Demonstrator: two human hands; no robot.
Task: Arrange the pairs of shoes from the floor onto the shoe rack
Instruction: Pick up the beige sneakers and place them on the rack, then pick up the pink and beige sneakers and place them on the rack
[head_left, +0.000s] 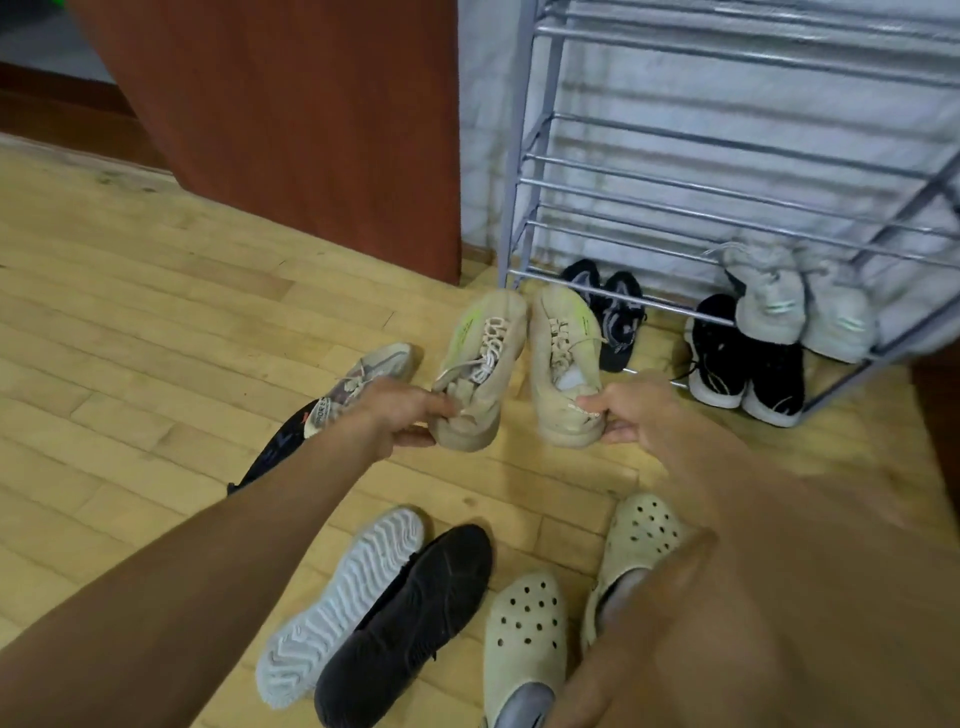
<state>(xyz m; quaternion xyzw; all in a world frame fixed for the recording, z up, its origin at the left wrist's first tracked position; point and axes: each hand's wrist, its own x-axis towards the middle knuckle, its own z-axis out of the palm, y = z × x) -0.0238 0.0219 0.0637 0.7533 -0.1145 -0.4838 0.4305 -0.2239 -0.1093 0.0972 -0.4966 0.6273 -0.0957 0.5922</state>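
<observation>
Presently, mid-carry: my left hand (400, 415) grips one beige sneaker (478, 364) by its heel; my right hand (639, 415) grips its partner (563, 364) likewise; both hang above the floor (156, 322), just short of the shoe rack (524, 156); next, I judge, a level set-down side by side on a bare shelf (727, 202); at the rack's base sit a grey pair (800, 306), a black pair (743, 364) and a smaller dark pair (608, 312); clogs (524, 634) wait on the floor.

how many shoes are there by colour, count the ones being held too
beige sneakers, held: 2
black sneakers at the rack's foot: 4
pale grey sneakers in the rack: 2
cream clogs on the floor: 2
dark shoes tipped on the floor: 2
grey sneaker behind the left hand: 1
total: 13; dark item under the left forearm unclear
</observation>
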